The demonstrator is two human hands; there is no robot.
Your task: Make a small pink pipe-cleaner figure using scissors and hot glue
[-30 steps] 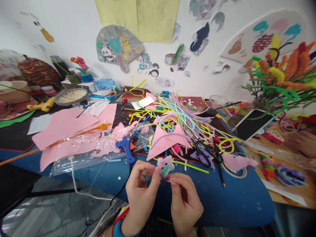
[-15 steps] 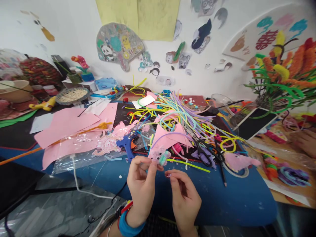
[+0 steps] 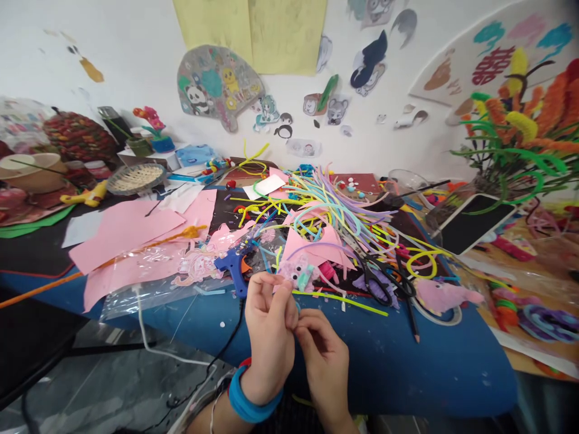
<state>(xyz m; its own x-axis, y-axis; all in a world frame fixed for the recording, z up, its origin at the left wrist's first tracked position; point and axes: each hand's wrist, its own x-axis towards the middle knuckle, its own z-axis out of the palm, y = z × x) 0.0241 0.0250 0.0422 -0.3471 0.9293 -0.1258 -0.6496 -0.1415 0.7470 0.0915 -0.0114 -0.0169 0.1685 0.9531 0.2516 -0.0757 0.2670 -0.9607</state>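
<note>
My left hand [image 3: 271, 328] is closed in a pinch on a small fuzzy pink figure [image 3: 289, 268] with googly eyes and a teal patch, held up over the table's front part. The fingers cover its lower part. Close against it, my right hand [image 3: 323, 355] is also pinched, its fingertips meeting the left fingers just below the figure. What sits in the right fingertips is hidden. A bright yellow-green pipe cleaner [image 3: 348, 302] lies just behind the hands. To their left is a blue glue gun [image 3: 236, 268].
Black-handled scissors [image 3: 377, 286], a black pencil [image 3: 414, 319] and a pink fuzzy shape [image 3: 446, 295] lie at the right. Pink sheets [image 3: 131, 226] cover the left side. A pile of pipe cleaners [image 3: 335, 205] fills the middle. A phone [image 3: 474, 223] leans at the right.
My right hand has moved left and up against my left hand. The small purplish bit seen in its fingertips is now hidden. My left hand has turned and shifted slightly right.
</note>
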